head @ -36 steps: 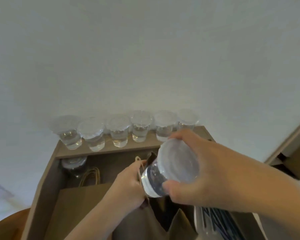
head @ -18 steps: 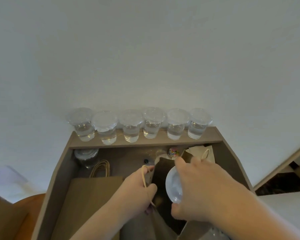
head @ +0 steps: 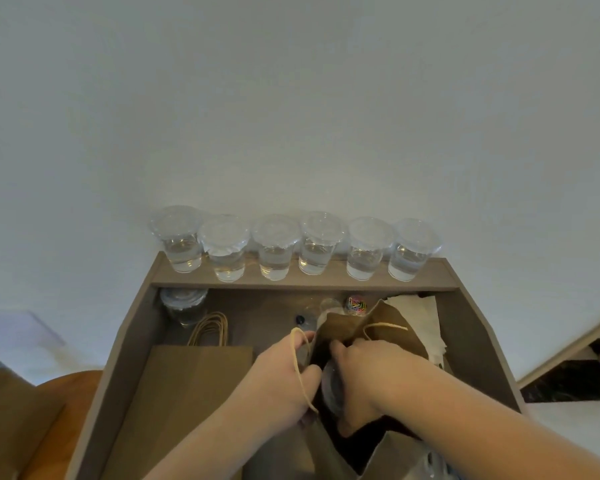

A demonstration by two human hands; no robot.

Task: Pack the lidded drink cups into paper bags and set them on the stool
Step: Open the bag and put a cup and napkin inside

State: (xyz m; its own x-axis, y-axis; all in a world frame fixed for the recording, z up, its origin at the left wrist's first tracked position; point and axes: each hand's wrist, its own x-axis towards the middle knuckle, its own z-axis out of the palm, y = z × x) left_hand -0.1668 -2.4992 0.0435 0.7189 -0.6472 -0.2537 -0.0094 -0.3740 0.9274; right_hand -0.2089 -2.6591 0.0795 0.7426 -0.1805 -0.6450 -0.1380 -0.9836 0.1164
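**A:** What were the hands doing?

**B:** The left hand (head: 284, 379) gripped the near-left rim of the bag (head: 392, 336), thumb and fingers curled over the paper. The cord handle (head: 300, 362) on that side was draped across its knuckles. The right hand (head: 371, 372) was sunk into the bag's mouth, with its fingers wrapped round a cup (head: 331, 389).

**A:** Where was that cup, exactly?

**B:** It was inside the bag, just under the rim, between the two hands. Only a sliver of its clear lid and wall showed. I couldn't tell whether it had reached the bag's bottom.

**A:** And the rest?

**B:** Six cups (head: 274, 247) stood behind the bag in a row on a ledge (head: 305, 282). All were lidded and part-filled with clear liquid. A seventh cup (head: 184, 304) stood lower down, behind the bag and to its left.

**A:** Anything else close by?

**B:** A flat bag (head: 194, 386) lay just left of the bag, with its handles pointing away from the person. A small tub of coloured clips (head: 356, 303) stood right behind the bag. White napkins (head: 420, 313) lay against the bag's far-right side.
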